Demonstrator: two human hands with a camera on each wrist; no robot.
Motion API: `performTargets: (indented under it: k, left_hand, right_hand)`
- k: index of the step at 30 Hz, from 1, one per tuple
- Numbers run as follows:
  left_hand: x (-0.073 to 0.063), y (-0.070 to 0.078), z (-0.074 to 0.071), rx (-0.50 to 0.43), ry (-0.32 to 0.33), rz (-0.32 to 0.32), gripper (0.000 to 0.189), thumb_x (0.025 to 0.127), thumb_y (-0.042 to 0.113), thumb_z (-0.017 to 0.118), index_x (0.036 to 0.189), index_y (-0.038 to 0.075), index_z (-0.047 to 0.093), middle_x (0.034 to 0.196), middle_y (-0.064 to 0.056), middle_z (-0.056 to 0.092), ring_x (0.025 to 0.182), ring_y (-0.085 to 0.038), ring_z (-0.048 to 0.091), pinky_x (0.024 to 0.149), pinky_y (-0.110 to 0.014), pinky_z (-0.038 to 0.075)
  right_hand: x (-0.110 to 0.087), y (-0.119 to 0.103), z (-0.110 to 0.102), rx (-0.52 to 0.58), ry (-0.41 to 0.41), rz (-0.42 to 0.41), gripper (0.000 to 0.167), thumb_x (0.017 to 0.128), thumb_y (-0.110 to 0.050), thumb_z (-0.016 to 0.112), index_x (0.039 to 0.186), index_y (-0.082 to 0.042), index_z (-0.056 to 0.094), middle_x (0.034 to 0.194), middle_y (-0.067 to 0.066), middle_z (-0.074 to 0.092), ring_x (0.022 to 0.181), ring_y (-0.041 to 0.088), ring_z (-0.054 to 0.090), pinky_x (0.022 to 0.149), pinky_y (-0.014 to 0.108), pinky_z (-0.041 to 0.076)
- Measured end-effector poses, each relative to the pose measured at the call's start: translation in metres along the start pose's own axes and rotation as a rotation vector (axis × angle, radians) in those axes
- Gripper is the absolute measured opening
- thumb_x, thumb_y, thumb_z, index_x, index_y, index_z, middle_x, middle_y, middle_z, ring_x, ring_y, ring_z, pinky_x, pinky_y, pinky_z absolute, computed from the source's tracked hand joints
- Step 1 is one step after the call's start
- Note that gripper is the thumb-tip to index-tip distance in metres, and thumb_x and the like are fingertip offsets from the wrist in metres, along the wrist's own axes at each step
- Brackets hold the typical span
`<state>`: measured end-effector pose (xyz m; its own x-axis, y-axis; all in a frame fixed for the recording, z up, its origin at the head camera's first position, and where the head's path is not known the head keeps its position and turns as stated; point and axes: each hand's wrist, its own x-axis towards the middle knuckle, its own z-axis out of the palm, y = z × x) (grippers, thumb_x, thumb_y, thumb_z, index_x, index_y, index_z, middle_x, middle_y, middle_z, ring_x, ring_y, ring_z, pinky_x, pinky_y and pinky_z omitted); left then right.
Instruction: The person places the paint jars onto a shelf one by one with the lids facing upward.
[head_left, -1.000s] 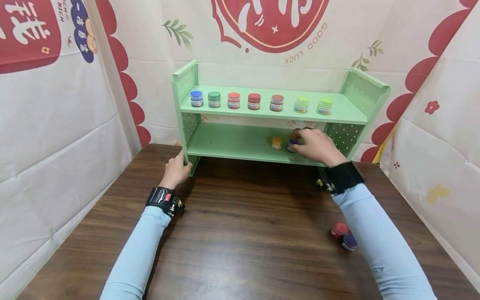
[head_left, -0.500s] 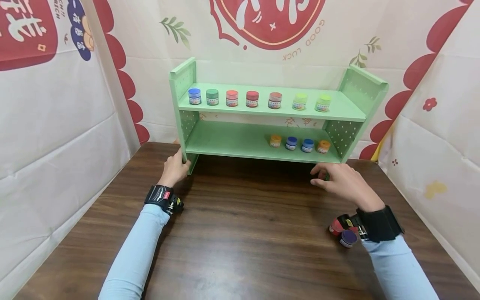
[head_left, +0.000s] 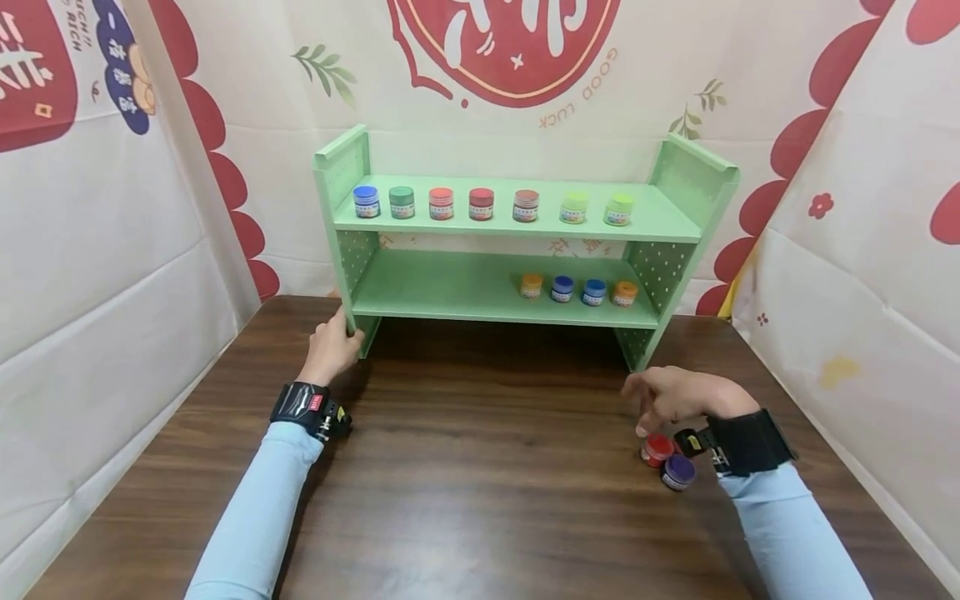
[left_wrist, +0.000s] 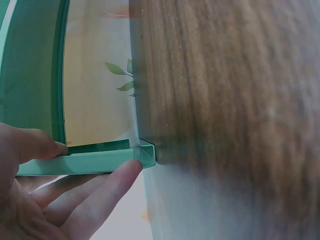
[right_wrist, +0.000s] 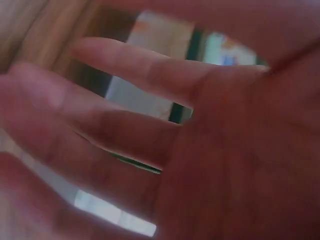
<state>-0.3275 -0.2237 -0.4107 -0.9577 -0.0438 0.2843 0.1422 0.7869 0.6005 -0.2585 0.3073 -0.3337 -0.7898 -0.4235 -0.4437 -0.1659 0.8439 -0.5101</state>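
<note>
Left hand: The person's left hand (head_left: 330, 348) is gripping the front edge of the left side panel of a pale green, two-tier shelf (head_left: 435, 283); in the left wrist view the thumb is lying on one face of the edge and the fingers on the other.
Right hand: The person's right hand (head_left: 686, 396) is hovering just above two jars on the table, palm empty, its fingers spreading apart and slightly bending; whether a fingertip is touching a lid cannot be told.
Jars on table: A small round red-lidded jar (head_left: 657, 451) and a small round purple-lidded jar (head_left: 679, 472) are standing side by side on the brown wood-grain table (head_left: 465, 433), in front of the shelf's right end.
Lower tier: A yellow-orange jar (head_left: 531, 287), a dark blue jar (head_left: 562, 289), a brighter blue jar (head_left: 594, 292) and an orange jar (head_left: 625, 293) are standing upright in a row toward the right.
Upper tier: A row is running from a blue-lidded jar (head_left: 367, 202) at the left through green, coral, dark red and brownish-red ones to two yellow-green ones.
Backdrop: White printed cloth (head_left: 847, 292) is hanging behind and beside the table.
</note>
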Motion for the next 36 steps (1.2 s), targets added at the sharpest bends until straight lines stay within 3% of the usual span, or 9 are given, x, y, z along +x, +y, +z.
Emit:
performTargets:
  k: [6,12,16,21,28,36]
  left_hand:
    - [0.001,0.001,-0.002,-0.003,-0.009,-0.004,0.033,0.101,0.015,0.051,0.132,0.001,0.051,0.102,-0.026,0.067,0.09,-0.039,0.064,0.079,-0.056,0.052]
    - [0.0,0.002,-0.002,0.026,0.018,0.01,0.032,0.099,0.015,0.052,0.128,0.001,0.053,0.097,-0.025,0.066,0.094,-0.045,0.066,0.081,-0.061,0.051]
    - [0.0,0.004,-0.002,0.041,0.04,0.01,0.027,0.098,0.014,0.054,0.123,0.002,0.053,0.095,-0.026,0.067,0.098,-0.049,0.067,0.085,-0.065,0.05]
    - [-0.002,0.004,-0.002,0.042,0.029,-0.004,0.032,0.1,0.016,0.054,0.129,0.003,0.052,0.103,-0.029,0.068,0.103,-0.05,0.067,0.088,-0.065,0.05]
    - [-0.002,0.004,-0.002,0.048,0.025,0.001,0.035,0.1,0.016,0.054,0.131,0.0,0.051,0.11,-0.033,0.067,0.105,-0.053,0.066,0.088,-0.065,0.05]
    - [-0.002,0.004,-0.001,0.048,0.035,0.003,0.033,0.1,0.016,0.054,0.129,0.001,0.051,0.112,-0.033,0.067,0.107,-0.054,0.065,0.089,-0.066,0.049]
  right_hand:
    - [0.006,0.012,0.002,0.083,-0.059,0.071,0.052,0.076,0.0,0.083,0.121,0.004,0.058,0.102,0.015,0.064,0.084,0.021,0.063,0.074,0.038,0.058]
    - [0.006,0.016,0.001,0.07,-0.096,0.083,0.045,0.075,-0.005,0.087,0.112,0.0,0.062,0.101,0.014,0.064,0.085,0.021,0.063,0.074,0.034,0.057]
    - [0.007,0.015,0.002,0.102,-0.079,0.092,0.039,0.076,-0.002,0.085,0.107,0.001,0.063,0.1,0.013,0.063,0.084,0.022,0.064,0.075,0.037,0.057]
    - [0.009,0.015,0.004,0.098,-0.055,0.112,0.032,0.08,-0.004,0.082,0.107,-0.002,0.064,0.105,0.012,0.061,0.086,0.023,0.063,0.076,0.038,0.057]
    - [0.017,0.014,0.005,0.015,-0.028,0.011,0.024,0.088,-0.007,0.076,0.107,-0.001,0.063,0.1,0.01,0.063,0.083,0.021,0.058,0.07,0.036,0.051]
    - [0.025,0.01,0.008,-0.157,0.133,-0.126,0.006,0.091,-0.007,0.072,0.093,-0.009,0.067,0.087,0.002,0.065,0.079,0.015,0.057,0.068,0.03,0.048]
